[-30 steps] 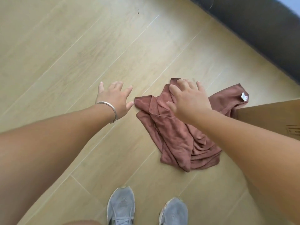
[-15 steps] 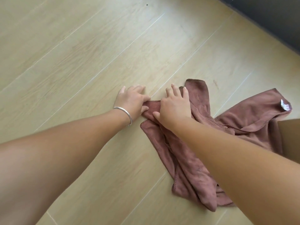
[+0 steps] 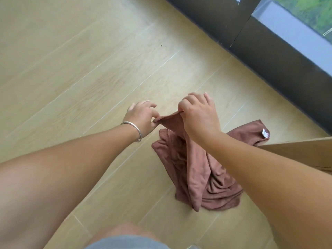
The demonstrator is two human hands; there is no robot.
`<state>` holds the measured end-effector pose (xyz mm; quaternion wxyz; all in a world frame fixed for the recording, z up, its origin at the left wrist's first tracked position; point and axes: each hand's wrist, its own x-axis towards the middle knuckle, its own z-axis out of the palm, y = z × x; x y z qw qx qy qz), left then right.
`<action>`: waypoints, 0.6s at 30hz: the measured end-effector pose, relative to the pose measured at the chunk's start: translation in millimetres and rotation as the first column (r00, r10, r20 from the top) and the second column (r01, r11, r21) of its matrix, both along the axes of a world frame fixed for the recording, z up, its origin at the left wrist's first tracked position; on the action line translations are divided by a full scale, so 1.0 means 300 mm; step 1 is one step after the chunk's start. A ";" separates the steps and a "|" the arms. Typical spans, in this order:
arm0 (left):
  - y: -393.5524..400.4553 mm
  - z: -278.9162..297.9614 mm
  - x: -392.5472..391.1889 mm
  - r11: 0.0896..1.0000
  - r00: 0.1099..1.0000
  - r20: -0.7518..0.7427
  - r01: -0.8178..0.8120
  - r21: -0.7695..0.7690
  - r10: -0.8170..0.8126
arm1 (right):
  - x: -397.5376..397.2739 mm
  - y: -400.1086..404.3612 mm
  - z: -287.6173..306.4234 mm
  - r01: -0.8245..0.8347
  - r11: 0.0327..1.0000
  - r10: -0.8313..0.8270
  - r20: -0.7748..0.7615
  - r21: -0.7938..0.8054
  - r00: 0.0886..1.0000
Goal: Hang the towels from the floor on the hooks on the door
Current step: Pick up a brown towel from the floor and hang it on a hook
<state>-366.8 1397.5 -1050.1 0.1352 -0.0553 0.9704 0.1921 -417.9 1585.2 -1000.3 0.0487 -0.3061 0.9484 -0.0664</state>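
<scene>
**Both hands lift one edge of the brown towel off the floor**

Nearest the camera, a bare knee (image 3: 124, 230) and the hem of grey shorts (image 3: 125, 242) sit at the bottom of the view. Beyond them the crumpled reddish-brown microfibre towel (image 3: 201, 178) lies on the pale wood-look plank floor (image 3: 80, 69). Its long axis runs from the bunched end nearest the person up and away to the raised edge between the hands, and a second lobe with a small white label (image 3: 265, 133) spreads to the right, next to the edge of a brown cardboard box (image 3: 305, 151).

Half a second ago both hands were pressed low on the towel's near-left corner, which lay flat on the floor. Now that corner is lifted clear of the planks and drawn taut into a short ridge, while the rest of the cloth stays heaped below. The view has also tipped up, showing more of the far wall.

The left hand (image 3: 142, 116), with a thin silver bangle (image 3: 133, 130) on its wrist, pinches the left end of the raised edge between thumb and curled fingers. The right hand (image 3: 197, 114) is closed on the same edge just beside it, knuckles up, fingers curled over the cloth.

Farthest off, a dark skirting band (image 3: 269, 56) runs along the floor beneath a window (image 3: 309, 13).
</scene>
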 end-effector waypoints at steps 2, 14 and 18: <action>-0.034 0.141 -0.005 1.000 0.999 -0.053 0.005 0.004 -0.004 | -0.007 -0.007 0.137 0.007 1.000 -0.007 -0.001 0.006 1.000; -0.390 1.105 0.082 0.992 0.932 -0.344 -0.124 0.000 0.116 | -0.012 -0.323 1.021 -0.054 0.996 0.052 -0.039 -0.066 0.998; -0.556 1.395 0.130 0.978 0.905 -0.390 -0.203 -0.043 0.170 | -0.023 -0.509 1.287 -0.132 0.986 0.125 -0.070 -0.099 0.990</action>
